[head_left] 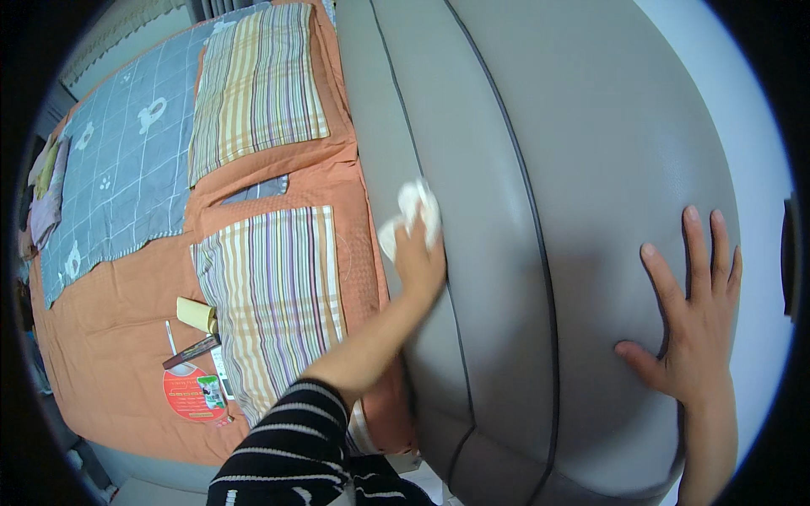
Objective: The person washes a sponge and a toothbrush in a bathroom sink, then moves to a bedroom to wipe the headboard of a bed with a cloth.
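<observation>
The striped sleeve (295, 447) comes in lowest, by the bed's (110, 337) orange cover, where a round red fan (192, 394) and striped pillows (270, 295) lie. The left hand (419, 263) presses a crumpled white cloth (412, 211) on the grey padded headboard (523, 169), fingers seemingly clenched on it. Further right, the right hand (692, 325) lies flat on the headboard, fingers spread and released

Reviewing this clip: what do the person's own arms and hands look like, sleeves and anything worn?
Both hands are bare: no gloves, and no rings or watch that I can make out. The left hand comes off an arm in a black sleeve with thin white stripes, pushed up so the forearm is uncovered. The right hand shows a bare wrist and lower forearm; no sleeve is in view on that side.
</observation>
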Action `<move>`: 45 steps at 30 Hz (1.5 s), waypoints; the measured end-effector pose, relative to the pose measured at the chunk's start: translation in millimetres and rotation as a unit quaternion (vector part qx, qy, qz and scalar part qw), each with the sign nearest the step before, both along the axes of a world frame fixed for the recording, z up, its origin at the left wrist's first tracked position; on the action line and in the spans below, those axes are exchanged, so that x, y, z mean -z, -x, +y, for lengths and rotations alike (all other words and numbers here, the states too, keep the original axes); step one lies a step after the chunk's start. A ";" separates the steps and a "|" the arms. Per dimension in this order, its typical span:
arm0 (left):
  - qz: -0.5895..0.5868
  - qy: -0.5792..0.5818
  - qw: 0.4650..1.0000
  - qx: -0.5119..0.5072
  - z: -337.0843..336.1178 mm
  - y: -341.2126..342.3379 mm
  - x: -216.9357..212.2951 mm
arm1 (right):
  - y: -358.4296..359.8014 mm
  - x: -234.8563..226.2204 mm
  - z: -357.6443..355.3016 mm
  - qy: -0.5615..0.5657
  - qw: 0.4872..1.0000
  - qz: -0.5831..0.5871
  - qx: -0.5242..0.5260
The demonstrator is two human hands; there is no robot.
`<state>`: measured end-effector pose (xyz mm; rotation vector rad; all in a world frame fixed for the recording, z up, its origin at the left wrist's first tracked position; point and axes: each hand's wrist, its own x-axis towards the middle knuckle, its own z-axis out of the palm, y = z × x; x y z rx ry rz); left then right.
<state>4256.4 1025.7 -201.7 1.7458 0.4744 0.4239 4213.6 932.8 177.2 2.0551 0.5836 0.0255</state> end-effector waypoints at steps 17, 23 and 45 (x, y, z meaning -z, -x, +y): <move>-0.317 -0.041 0.947 0.028 57.2 -94.5 -60.1 | -2.9 -5.3 1.1 -0.056 0.996 0.014 -0.067; -0.221 -0.085 0.971 0.033 12.4 -40.2 -54.3 | -0.1 -3.8 3.7 -0.078 0.997 0.025 0.014; -0.149 0.291 0.944 -0.051 56.5 -113.5 -27.8 | -5.4 -0.9 2.0 -0.033 0.999 0.023 0.004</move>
